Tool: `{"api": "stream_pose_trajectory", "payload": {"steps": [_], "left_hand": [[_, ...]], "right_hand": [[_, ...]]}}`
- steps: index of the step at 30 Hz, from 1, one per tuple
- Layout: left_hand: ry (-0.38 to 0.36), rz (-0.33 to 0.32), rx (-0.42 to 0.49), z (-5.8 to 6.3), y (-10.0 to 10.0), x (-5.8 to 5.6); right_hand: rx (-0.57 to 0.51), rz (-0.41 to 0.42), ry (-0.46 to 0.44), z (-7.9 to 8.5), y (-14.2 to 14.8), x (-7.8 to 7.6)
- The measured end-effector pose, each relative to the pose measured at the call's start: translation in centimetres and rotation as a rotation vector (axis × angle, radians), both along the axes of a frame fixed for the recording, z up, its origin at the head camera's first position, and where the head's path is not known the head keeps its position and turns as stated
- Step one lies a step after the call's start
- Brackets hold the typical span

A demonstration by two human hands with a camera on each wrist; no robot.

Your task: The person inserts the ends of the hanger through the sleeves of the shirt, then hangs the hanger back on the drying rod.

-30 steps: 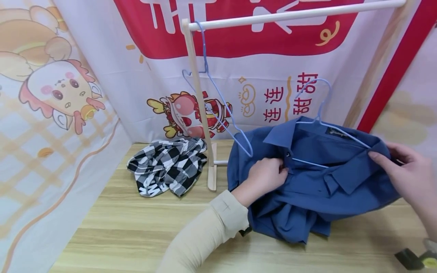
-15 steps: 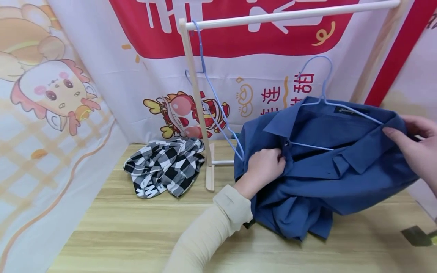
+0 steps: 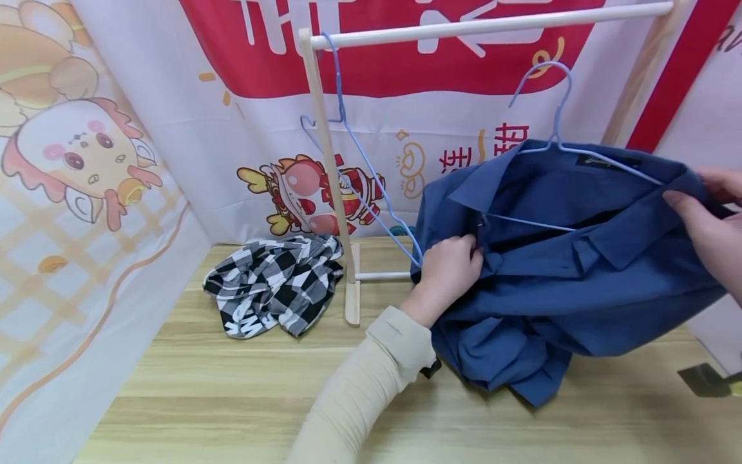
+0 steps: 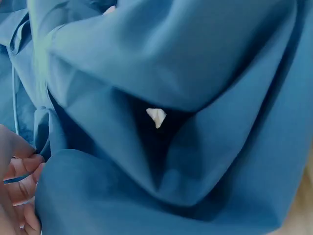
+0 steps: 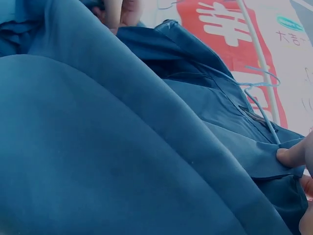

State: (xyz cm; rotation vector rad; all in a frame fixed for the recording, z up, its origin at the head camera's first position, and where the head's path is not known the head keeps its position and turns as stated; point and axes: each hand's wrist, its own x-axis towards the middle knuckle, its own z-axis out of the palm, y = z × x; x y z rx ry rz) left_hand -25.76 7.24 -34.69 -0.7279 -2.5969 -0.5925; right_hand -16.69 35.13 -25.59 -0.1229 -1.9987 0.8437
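Note:
A dark blue collared shirt (image 3: 580,303) hangs between my hands, its lower part bunched over the table. A light blue wire hanger (image 3: 558,122) sits inside the collar, its hook standing free below the rack's bar. My left hand (image 3: 451,270) grips the shirt front near the button placket; in the left wrist view the fingers (image 4: 22,188) curl at the cloth. My right hand (image 3: 710,222) pinches the shirt's shoulder by the hanger's end, with the thumb (image 5: 292,155) on top of the fabric in the right wrist view. The hanger's lower bar is partly hidden in the shirt.
The rack's white bar (image 3: 493,26) crosses above, held by wooden posts. A second blue hanger (image 3: 342,96) hangs at its left end, its corner against the shirt. A black-and-white checked garment (image 3: 278,283) lies crumpled on the wooden table (image 3: 232,393), left of the rack.
The shirt and its hanger have risen and shifted right, bringing the hook closer to the bar. My right hand moved up and right with them; my left hand rose slightly, keeping its grip.

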Motion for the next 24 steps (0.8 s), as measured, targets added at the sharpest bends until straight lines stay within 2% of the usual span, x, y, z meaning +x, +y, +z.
{"api": "stream_pose_trajectory", "payload": {"steps": [4,9,13,16,21,24], "left_hand": [[0.02,-0.032,0.03,-0.9,-0.3,-0.2],[0.095,-0.048,0.05,-1.6,-1.1,-0.8],[0.134,-0.052,0.036,-2.0,-1.6,-1.1],[0.123,-0.043,0.027,-2.2,-1.8,-1.2],[0.043,-0.016,-0.025,-2.3,-1.9,-1.4],[-0.012,-0.029,-0.076,-2.2,-1.8,-1.6]], "right_hand": [[0.007,0.009,0.025,0.2,-0.3,-0.1],[-0.016,0.004,0.035,0.7,-0.2,-0.5],[-0.02,-0.038,0.01,0.9,0.1,-0.6],[-0.002,-0.08,-0.01,1.1,0.5,-0.8],[0.009,-0.113,-0.044,1.9,1.0,-1.3],[-0.003,-0.134,-0.082,2.2,1.7,-1.8]]}}
